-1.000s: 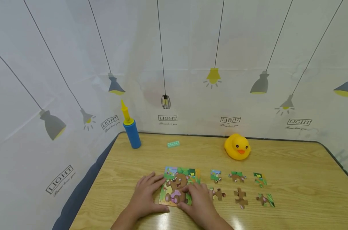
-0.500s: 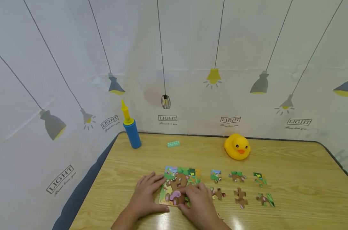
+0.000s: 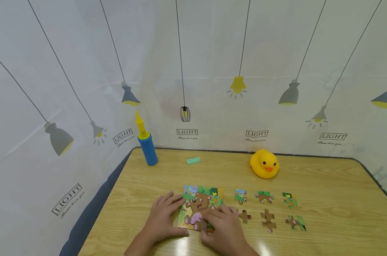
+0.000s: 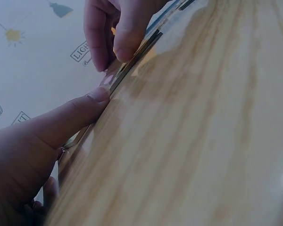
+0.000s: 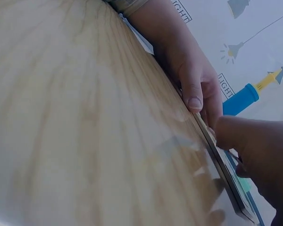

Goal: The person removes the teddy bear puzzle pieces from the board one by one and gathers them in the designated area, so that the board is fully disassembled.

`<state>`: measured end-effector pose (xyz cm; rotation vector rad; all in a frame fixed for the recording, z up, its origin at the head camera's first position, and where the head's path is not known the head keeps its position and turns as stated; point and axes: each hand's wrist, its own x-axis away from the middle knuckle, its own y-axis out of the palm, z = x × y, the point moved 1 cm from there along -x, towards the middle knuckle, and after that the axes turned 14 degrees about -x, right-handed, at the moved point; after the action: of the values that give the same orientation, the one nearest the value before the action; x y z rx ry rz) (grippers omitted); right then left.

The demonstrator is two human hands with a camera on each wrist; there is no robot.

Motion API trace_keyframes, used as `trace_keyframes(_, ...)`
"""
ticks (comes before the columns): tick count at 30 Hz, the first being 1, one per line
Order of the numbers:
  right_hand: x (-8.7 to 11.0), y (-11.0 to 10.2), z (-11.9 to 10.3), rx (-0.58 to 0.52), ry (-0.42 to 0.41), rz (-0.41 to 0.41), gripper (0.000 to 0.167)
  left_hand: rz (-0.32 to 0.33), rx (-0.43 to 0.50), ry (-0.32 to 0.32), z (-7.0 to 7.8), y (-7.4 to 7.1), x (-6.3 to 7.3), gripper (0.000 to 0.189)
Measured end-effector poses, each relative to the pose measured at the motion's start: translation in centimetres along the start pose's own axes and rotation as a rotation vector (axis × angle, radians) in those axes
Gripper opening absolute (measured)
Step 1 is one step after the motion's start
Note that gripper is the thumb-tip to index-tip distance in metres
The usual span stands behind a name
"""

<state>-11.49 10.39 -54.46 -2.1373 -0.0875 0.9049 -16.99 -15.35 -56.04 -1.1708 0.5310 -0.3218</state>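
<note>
A puzzle board (image 3: 189, 195) with a brown bear picture lies on the table in front of me. My left hand (image 3: 161, 217) rests along its left side, fingers stretched out, thumb against the near edge. Over the lower right of the picture, my right hand (image 3: 224, 227) has curled fingers and pinches a puzzle piece (image 3: 198, 218) low on the board. Its fingers hide much of that piece. In the left wrist view, the right thumb and fingers (image 4: 125, 52) meet at the board's edge. Several loose puzzle pieces (image 3: 268, 220) lie right of the board in two rows.
On the wooden table (image 3: 334, 192), a yellow rubber duck (image 3: 264, 164) sits behind the loose pieces. A blue and yellow hand pump (image 3: 148, 151) stands at the back left. A mint-green toy brick (image 3: 193, 160) lies near the back edge, before a lamp-printed wall cloth (image 3: 212, 106).
My right hand has shifted slightly at the lower part of the board, and the pink area by its fingertips looks different. The left hand stays in place.
</note>
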Motion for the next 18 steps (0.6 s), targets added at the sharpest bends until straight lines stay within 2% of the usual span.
trace_keyframes(7,1.2,-1.4,0.6,-0.069,-0.001,0.038,0.021,-0.005,-0.009,-0.001,-0.1,0.4,-0.1,0.110)
trace_keyframes(11,2.5,-2.6,1.5,-0.105,-0.054,0.079,0.023,-0.001,-0.002,-0.004,0.0,0.4,-0.1,0.110)
trace_keyframes(18,5.4,-5.5,3.7,-0.137,-0.129,0.079,0.027,0.020,-0.025,0.013,0.1,0.0,0.0,0.111)
